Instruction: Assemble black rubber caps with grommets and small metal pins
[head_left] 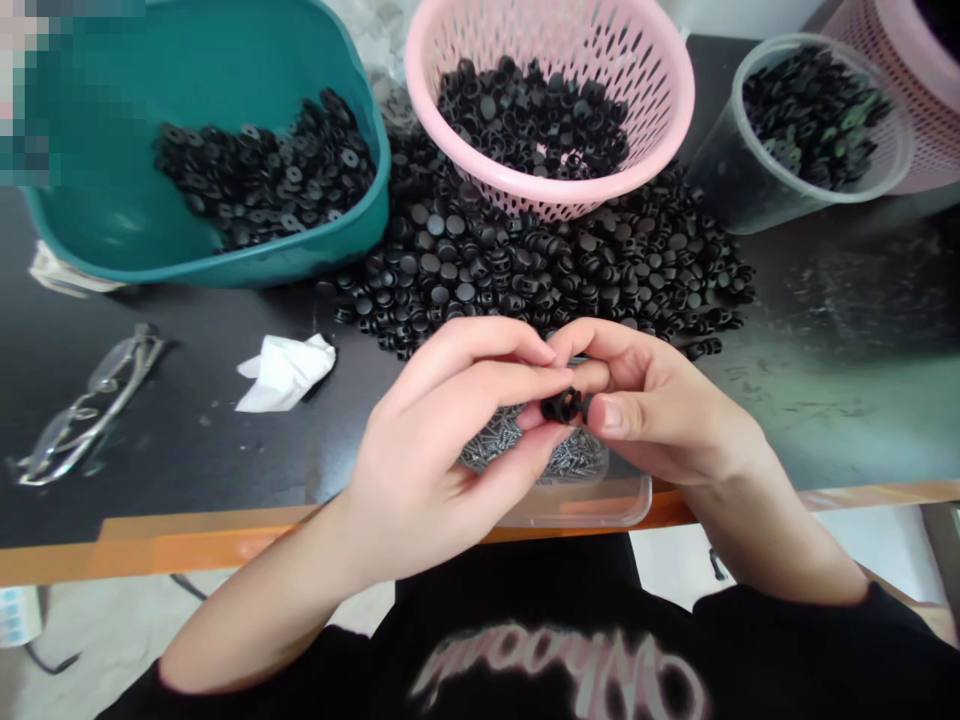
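Note:
My left hand [442, 440] and my right hand [660, 400] meet above a clear plastic tray [630, 505] at the table's front edge. Between their fingertips is a small black plastic part [559, 405], ring-like on its left side. My left fingers and thumb pinch it from the left. From the right, my right thumb and fingers close on it too; the end under the thumb is partly hidden. Below the hands, many small metal screws or pins [491, 440] lie in the tray. Just beyond spreads a large heap of black round-capped plastic parts [517, 260].
A teal basin [262, 265] with black washers stands back left. Behind the heap, a pink basket [555, 185] holds more black parts. A clear tub [750, 190] of black pieces stands back right beside another pink basket [922, 110]. Eyeglasses [90, 405] and crumpled tissue [285, 372] lie left.

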